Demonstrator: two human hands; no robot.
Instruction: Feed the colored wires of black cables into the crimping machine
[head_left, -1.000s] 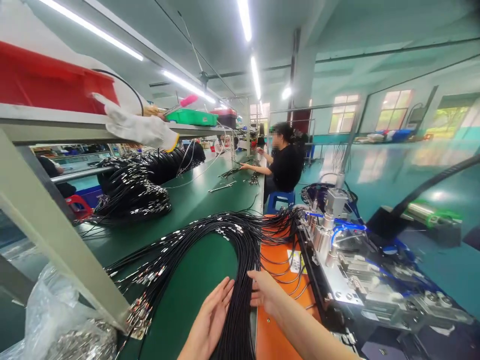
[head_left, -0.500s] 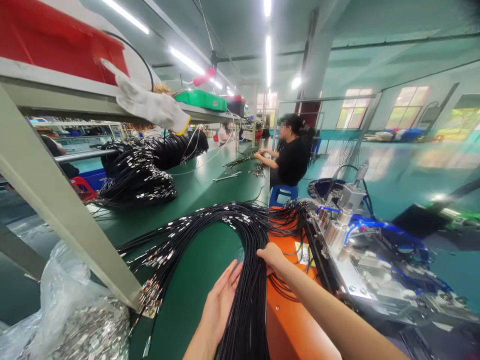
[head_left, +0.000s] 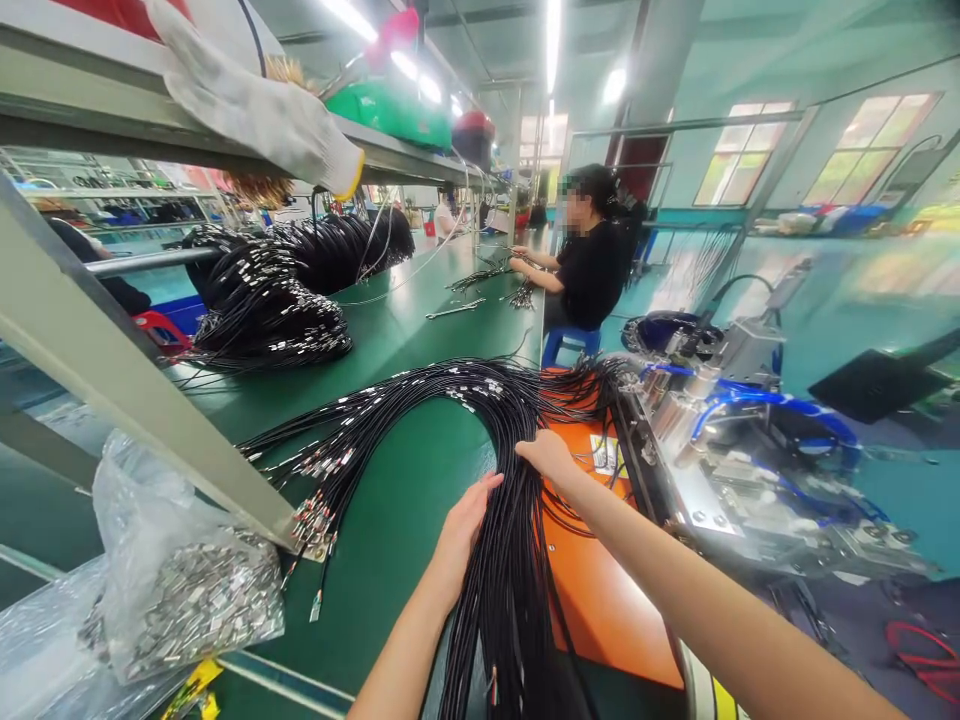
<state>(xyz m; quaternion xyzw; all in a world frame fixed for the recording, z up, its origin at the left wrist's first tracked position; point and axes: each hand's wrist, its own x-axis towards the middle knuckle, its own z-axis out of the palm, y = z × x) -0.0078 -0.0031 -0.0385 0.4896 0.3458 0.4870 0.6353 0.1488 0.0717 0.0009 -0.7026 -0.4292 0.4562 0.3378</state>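
A thick bundle of thin black cables curves over the bench and hangs towards me, with small metal connectors along its bend. My right hand grips its right side, thumb on top and fingers hidden beneath. On the left side of the bundle, a little lower, my left hand presses round it, its fingertips against the cables and partly hidden. Loose cable ends with bare coloured wires fan out at the left on the green bench top.
A clear bag of metal connectors lies at lower left beside a slanted shelf post. Another cable heap hangs behind it. A white glove sits on the shelf edge. Machinery stands right of an orange plate. A co-worker sits further along.
The view has tilted down. My left hand, palm open beside the cables before, now closes against the bundle's side. My right hand keeps its grip.
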